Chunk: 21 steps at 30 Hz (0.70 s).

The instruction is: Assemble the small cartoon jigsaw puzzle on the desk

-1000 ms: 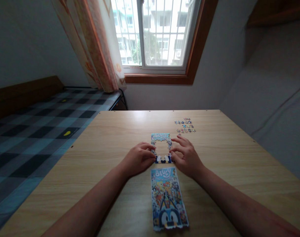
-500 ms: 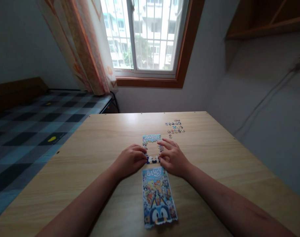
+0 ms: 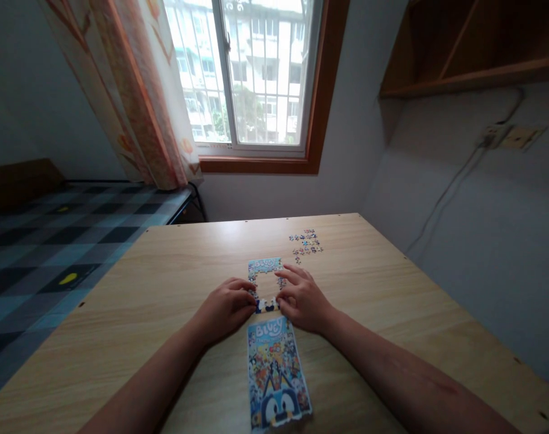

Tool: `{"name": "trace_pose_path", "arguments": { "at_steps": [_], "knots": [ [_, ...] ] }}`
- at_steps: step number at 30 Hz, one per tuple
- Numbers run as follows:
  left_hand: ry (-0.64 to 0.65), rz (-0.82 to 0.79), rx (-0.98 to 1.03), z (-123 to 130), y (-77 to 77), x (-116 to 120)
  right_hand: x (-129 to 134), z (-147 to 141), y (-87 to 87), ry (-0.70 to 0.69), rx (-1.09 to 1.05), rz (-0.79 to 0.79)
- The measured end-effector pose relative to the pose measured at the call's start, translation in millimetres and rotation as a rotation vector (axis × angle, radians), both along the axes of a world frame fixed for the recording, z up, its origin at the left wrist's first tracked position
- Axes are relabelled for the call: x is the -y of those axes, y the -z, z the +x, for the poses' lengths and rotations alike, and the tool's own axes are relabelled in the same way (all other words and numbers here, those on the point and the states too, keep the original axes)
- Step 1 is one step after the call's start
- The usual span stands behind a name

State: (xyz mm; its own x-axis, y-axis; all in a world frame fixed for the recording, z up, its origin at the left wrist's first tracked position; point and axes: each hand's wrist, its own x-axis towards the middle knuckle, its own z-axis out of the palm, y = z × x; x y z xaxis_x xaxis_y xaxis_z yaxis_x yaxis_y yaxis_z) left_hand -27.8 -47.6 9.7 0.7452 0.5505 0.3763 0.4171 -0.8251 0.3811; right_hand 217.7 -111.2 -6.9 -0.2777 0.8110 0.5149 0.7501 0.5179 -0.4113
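A partly joined jigsaw puzzle (image 3: 264, 264) lies on the wooden table, its border pieces forming a rectangle around a bare middle. My left hand (image 3: 229, 304) rests at its lower left edge, fingers curled close together against the pieces. Along the right edge, my right hand (image 3: 304, 298) presses with its fingertips, the index finger reaching higher up the side. Both hands hold the puzzle from its two sides, and their fingers hide parts of its edges. Just below it lies a printed picture sheet (image 3: 274, 374) with a blue cartoon dog and a torn lower edge.
Several loose jigsaw pieces (image 3: 307, 243) lie in a cluster beyond my right hand. The wooden table (image 3: 175, 271) reaches towards the window (image 3: 265, 90). A bed with a checked cover (image 3: 97, 241) stands left; a wall shelf (image 3: 464, 72) and a cable (image 3: 441, 199) are right.
The camera view has turned slightly right and up, so everything sits further left and lower. Both hands keep their places at the puzzle's edges.
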Motion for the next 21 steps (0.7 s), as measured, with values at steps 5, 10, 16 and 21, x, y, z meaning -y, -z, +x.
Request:
{"name": "trace_pose_path", "arguments": {
  "at_steps": [5,10,16,21],
  "knots": [
    [-0.046,-0.078,0.094,-2.0,2.3,-2.1,-7.4,10.7,-1.1,0.121,-0.204,0.152],
    [-0.248,-0.261,0.338,-6.2,0.4,-9.9,-26.7,31.7,7.6,0.332,-0.56,0.105],
    [-0.55,-0.357,0.51,-13.8,-0.9,-20.0,-44.9,45.9,18.0,0.463,-0.953,-0.098],
    [-0.677,-0.389,0.598,-18.8,2.3,-24.3,-47.1,44.6,20.9,0.453,-0.944,-0.133]
  ]
}}
